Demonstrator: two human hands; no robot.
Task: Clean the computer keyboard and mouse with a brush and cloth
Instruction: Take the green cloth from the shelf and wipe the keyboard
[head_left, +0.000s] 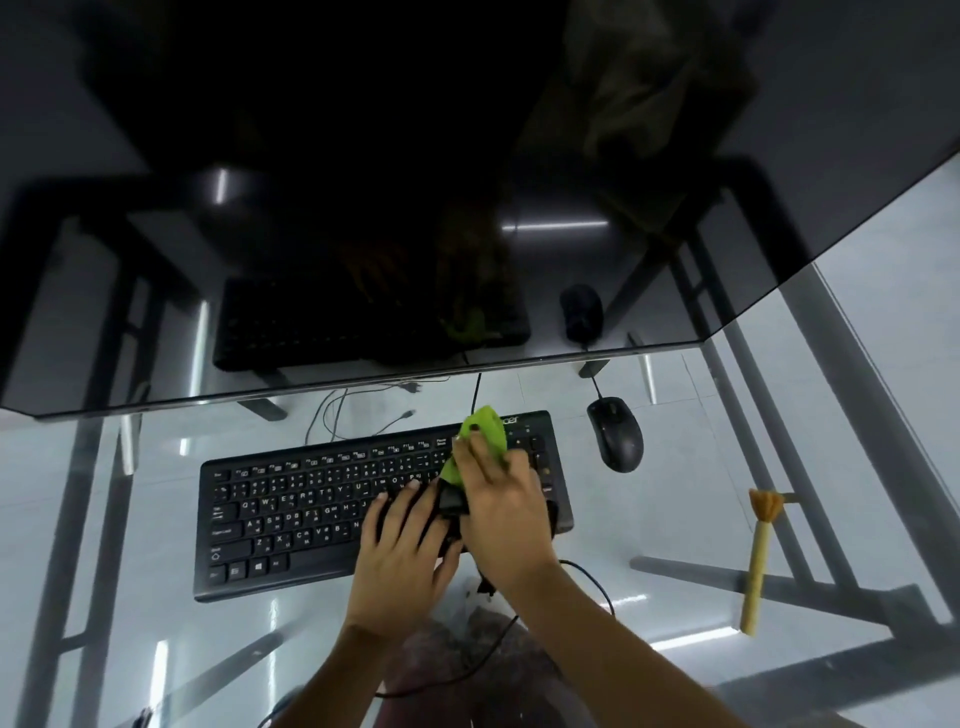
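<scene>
A black keyboard (311, 514) lies flat on the glass desk (675, 519). Over its right part, my left hand (402, 561) grips a small black corded object (451, 503), mostly hidden by my fingers. My right hand (506, 514) presses a green cloth (485, 436) against that object from the right. A black wired mouse (615, 434) rests on the glass to the right of the keyboard, apart from both hands. At the far right lies a brush (759, 561) with a pale wooden handle and tan bristles, untouched.
A large dark monitor (363, 208) overhangs the back of the desk and reflects the keyboard and mouse. Loose cables (353, 410) lie behind the keyboard. Another black cable (587, 571) loops down near my right forearm. The metal desk frame (779, 582) shows through the glass.
</scene>
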